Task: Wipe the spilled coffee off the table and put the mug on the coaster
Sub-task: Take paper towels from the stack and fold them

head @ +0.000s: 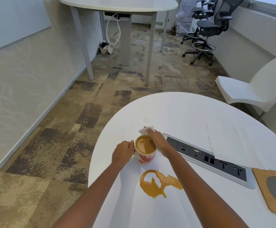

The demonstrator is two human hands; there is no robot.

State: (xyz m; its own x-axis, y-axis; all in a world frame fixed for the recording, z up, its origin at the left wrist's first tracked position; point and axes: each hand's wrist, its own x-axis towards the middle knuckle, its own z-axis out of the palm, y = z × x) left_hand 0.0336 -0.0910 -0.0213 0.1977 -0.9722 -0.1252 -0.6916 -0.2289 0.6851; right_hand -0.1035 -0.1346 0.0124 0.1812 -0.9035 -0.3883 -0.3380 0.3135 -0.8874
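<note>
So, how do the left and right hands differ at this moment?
The left hand grips the mug at its left side; the right hand holds a white tissue. The left hand sits beside the mug; the right hand reaches past its far rim. Both are away from the coffee spill, not yet wiped.

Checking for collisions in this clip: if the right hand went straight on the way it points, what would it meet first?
Probably nothing: the right hand, holding a tissue just past the mug, points across bare table toward its far edge; its height is unclear.
</note>
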